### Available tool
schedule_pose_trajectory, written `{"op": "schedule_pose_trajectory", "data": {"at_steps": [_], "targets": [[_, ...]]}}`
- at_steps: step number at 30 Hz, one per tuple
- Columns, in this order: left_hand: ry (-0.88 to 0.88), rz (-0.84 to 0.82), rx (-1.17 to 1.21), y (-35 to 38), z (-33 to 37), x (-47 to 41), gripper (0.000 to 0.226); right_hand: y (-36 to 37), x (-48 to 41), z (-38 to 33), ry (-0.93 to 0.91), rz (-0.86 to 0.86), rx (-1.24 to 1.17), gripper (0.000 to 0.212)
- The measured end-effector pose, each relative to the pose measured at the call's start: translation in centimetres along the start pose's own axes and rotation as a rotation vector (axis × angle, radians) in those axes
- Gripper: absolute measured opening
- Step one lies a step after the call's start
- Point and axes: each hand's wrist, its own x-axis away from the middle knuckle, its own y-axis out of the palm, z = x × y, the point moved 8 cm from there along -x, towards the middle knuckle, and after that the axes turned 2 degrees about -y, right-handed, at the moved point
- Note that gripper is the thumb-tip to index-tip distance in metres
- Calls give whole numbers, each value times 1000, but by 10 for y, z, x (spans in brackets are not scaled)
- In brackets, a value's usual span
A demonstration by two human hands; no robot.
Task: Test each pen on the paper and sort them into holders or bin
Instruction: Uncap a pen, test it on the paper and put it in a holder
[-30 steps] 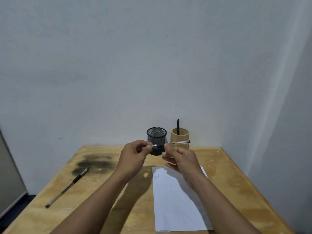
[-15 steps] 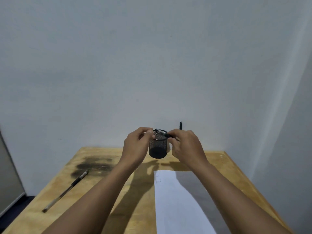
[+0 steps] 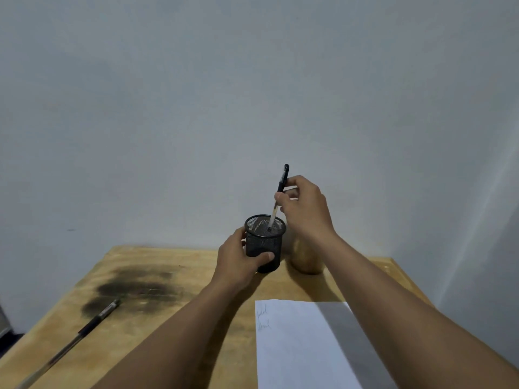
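My left hand (image 3: 238, 259) grips the side of a black mesh holder (image 3: 264, 242) at the back of the wooden table. My right hand (image 3: 306, 209) pinches a capped black pen (image 3: 278, 197), held nearly upright, with its lower end inside the mesh holder's mouth. A wooden holder (image 3: 306, 259) stands just right of the mesh one, mostly hidden behind my right wrist. Another black pen (image 3: 84, 329) lies on the table at the left. White paper (image 3: 297, 346) with faint scribbles lies at the front right, partly under my right forearm.
A dark smudge (image 3: 134, 290) stains the wooden table (image 3: 157, 332) left of centre. A pale wall rises directly behind the holders and along the right side. The table's left edge drops off near the loose pen.
The two hands held the pen level between them. Now my left hand has dropped to grip the mesh holder, and my right hand has turned the pen upright into it.
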Motion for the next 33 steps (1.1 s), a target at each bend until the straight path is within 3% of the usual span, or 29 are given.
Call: {"op": "schedule_pose_trajectory", "data": {"at_steps": [6,19,22,25,33], "targets": [[24,-9,75,7,-10,-4,64,31,-8,24,81,-106,109,18],[-38,-21,17,0,-5,1,72,30,8,10,-32,-200,303,33],[-43,1,-68,-14,0,12,81,28,17,-7,-93,-268,335,37],[-76,63,-112,-42,2,34,69,34,29,-26,-136,-355,357,38],[-42,215,-508,-147,-4,105,51,107,86,-60,-278,-625,514,40]]}}
